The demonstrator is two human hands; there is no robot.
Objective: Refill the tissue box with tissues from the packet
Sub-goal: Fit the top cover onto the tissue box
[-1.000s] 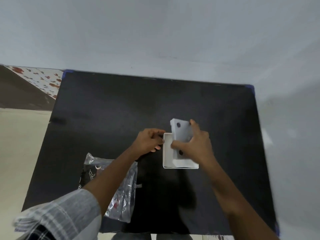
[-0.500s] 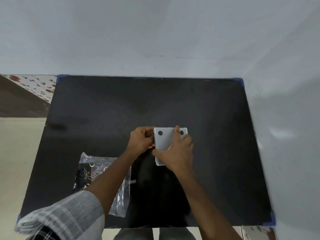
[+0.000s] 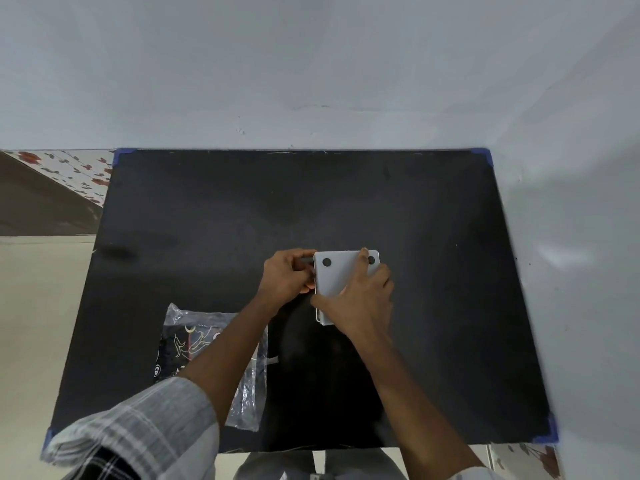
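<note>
1. 2 bare hands meet at a white tissue box [image 3: 334, 277] near the middle of a black table [image 3: 214, 216].
2. The box shows a flat white face with 2 small dark dots near its far edge. One dot is partly behind a finger.
3. The right hand [image 3: 360, 303] lies flat on top of the box. Its fingers are spread over the white face and its thumb hooks round the near left corner, so it is holding the box.
4. The left hand [image 3: 285, 277] is curled at the left side of the box. Its fingertips pinch something small and dark right at the box's left edge. I cannot tell what that small thing is.
5. A clear plastic packet [image 3: 207, 344] lies on the table, near and to the left of the box, closer to the person. It has dark print with thin line drawings on it. The left arm crosses over part of it, and no hand touches it.
6. A grey checked sleeve [image 3: 138, 427] covers the left arm, closer to the person than the packet.
7. A pale wall [image 3: 311, 64] stands behind the far side of the table from the box.
</note>
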